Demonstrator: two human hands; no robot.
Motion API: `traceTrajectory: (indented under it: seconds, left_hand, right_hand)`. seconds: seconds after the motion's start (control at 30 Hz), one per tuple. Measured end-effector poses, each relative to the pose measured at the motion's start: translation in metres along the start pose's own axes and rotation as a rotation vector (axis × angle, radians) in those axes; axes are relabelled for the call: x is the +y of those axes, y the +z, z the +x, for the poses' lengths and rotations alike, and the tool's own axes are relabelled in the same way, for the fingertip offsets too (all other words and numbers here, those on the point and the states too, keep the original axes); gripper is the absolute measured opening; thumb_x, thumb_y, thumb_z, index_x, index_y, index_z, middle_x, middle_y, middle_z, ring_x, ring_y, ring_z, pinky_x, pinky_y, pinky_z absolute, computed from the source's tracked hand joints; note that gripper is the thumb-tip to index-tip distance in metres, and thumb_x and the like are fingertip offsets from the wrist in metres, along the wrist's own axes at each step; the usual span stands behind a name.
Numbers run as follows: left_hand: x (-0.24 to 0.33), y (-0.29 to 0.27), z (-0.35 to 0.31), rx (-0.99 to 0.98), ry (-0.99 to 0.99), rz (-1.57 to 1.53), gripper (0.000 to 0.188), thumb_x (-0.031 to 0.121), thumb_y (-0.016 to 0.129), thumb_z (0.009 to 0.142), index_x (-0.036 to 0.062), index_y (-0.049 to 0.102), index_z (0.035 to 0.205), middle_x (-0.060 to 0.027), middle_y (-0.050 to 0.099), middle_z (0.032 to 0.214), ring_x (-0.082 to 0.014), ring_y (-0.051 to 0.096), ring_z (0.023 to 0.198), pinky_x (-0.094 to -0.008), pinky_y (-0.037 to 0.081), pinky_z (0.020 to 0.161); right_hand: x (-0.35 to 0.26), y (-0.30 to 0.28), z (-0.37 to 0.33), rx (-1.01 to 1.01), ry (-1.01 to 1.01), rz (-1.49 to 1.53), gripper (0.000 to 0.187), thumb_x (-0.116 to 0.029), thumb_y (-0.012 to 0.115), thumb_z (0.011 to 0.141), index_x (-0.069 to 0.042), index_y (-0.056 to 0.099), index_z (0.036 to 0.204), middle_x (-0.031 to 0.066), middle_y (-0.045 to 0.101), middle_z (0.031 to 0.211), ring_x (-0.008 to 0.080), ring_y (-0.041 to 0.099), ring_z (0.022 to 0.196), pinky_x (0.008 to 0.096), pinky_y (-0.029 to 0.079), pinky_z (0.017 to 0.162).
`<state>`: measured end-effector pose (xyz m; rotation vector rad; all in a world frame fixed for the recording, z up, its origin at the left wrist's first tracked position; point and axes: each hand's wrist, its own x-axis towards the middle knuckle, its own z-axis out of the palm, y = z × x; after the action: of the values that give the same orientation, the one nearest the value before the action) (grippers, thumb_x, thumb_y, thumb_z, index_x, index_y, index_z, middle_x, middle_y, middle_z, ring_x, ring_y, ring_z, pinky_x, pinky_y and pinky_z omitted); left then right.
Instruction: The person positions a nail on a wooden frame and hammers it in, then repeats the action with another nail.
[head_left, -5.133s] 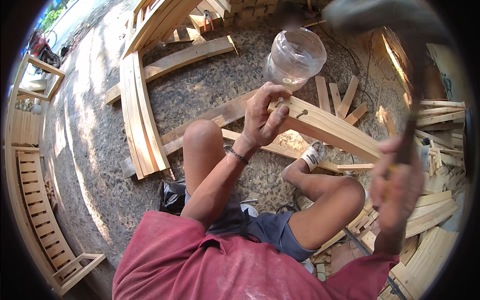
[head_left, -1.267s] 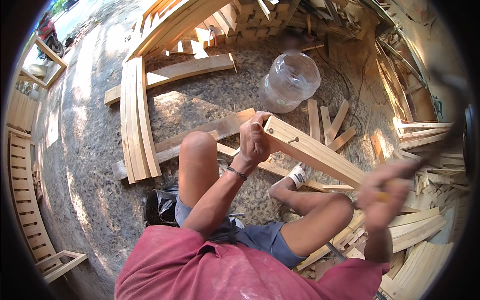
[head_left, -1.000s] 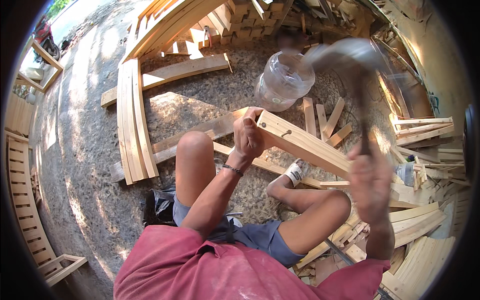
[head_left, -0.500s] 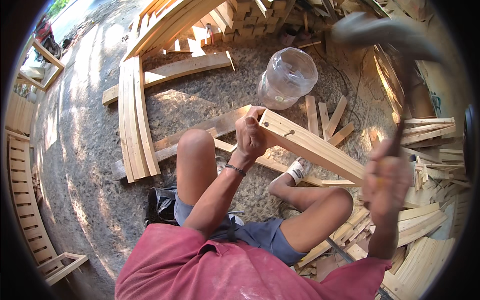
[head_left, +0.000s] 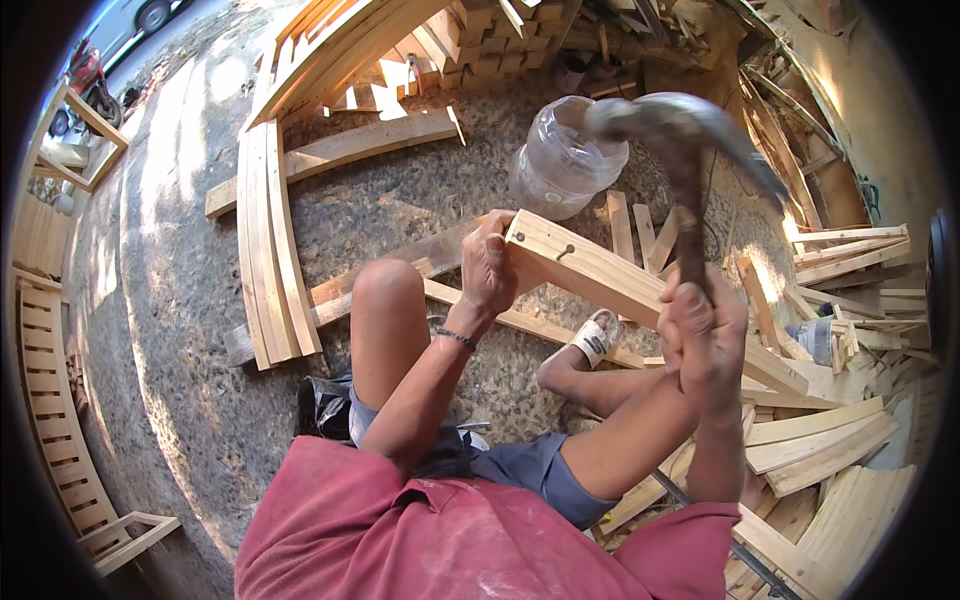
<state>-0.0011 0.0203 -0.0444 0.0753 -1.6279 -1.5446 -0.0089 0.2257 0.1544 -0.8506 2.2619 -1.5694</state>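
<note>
My left hand (head_left: 489, 268) is closed around the near-left end of a pale wooden board (head_left: 625, 283), which slants away down to the right. Two nails stand in the board near that end; one nail (head_left: 567, 250) sticks up noticeably, and the other (head_left: 520, 238) sits closer to the corner. My right hand (head_left: 706, 335) is wrapped round the handle of a claw hammer (head_left: 690, 130). The hammer is raised above the board, its metal head slightly blurred and in front of the clear plastic container's rim.
A clear plastic container (head_left: 565, 165) stands beyond the board. Long planks (head_left: 268, 250) lie on the ground at left, crossing other timber. Offcuts (head_left: 825, 440) are heaped at right. A slatted wooden frame (head_left: 55, 400) is at far left, and stacked wood (head_left: 500, 50) lies at the back.
My right hand and the hammer have moved left and the hammer head has come lower, nearer the nails. The board's held end has shifted slightly left with my left hand still on it.
</note>
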Motion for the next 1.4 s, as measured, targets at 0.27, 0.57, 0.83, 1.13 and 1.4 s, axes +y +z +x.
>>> traceTrajectory:
  seconds: [0.27,0.57,0.83,1.13,1.4]
  left_hand:
    - [0.065,-0.019,0.013,-0.171,-0.202,0.002,0.04,0.023,0.048,0.092,-0.0014,0.056,0.122,-0.0149,0.068,0.104,-0.0217,0.064,0.099,-0.0349,0.047,0.092]
    - [0.065,-0.023,-0.008,-0.137,-0.287,-0.342,0.047,0.018,0.05,0.093,0.003,0.043,0.138,-0.0148,0.061,0.118,-0.0209,0.054,0.116,-0.0363,0.039,0.105]
    - [0.072,-0.014,-0.013,-0.01,-0.319,-0.337,0.043,0.019,0.044,0.087,-0.0021,0.05,0.125,-0.0206,0.062,0.112,-0.0267,0.058,0.11,-0.038,0.043,0.099]
    - [0.105,-0.008,-0.01,-0.034,-0.276,-0.007,0.037,0.011,0.038,0.089,-0.0032,0.058,0.116,-0.0212,0.066,0.111,-0.0276,0.06,0.112,-0.0366,0.042,0.103]
    - [0.105,-0.033,0.001,-0.195,-0.348,0.026,0.031,0.014,0.049,0.095,-0.0026,0.059,0.119,-0.0178,0.067,0.115,-0.0238,0.06,0.113,-0.0359,0.042,0.103]
  right_hand:
    - [0.046,0.007,0.005,0.26,0.199,0.578,0.034,-0.04,0.049,0.103,-0.007,0.05,0.098,-0.0045,0.037,0.057,0.0023,0.034,0.04,0.02,0.031,0.034]
    - [0.054,0.0,-0.008,0.28,0.149,0.735,0.034,-0.04,0.051,0.102,-0.006,0.049,0.106,-0.0042,0.038,0.061,0.0026,0.034,0.04,0.0204,0.032,0.033]
    - [0.049,-0.008,-0.011,0.157,0.187,0.728,0.035,-0.038,0.058,0.099,-0.005,0.05,0.106,-0.0039,0.041,0.063,0.0034,0.039,0.043,0.0217,0.038,0.038]
    - [0.052,-0.009,-0.011,0.167,0.194,0.773,0.039,-0.039,0.06,0.098,-0.004,0.049,0.11,-0.0027,0.042,0.065,0.0041,0.041,0.044,0.0224,0.039,0.038]
    - [0.052,-0.012,-0.01,0.166,0.21,0.812,0.041,-0.039,0.059,0.098,-0.002,0.049,0.113,-0.002,0.043,0.066,0.0052,0.042,0.045,0.023,0.039,0.039]
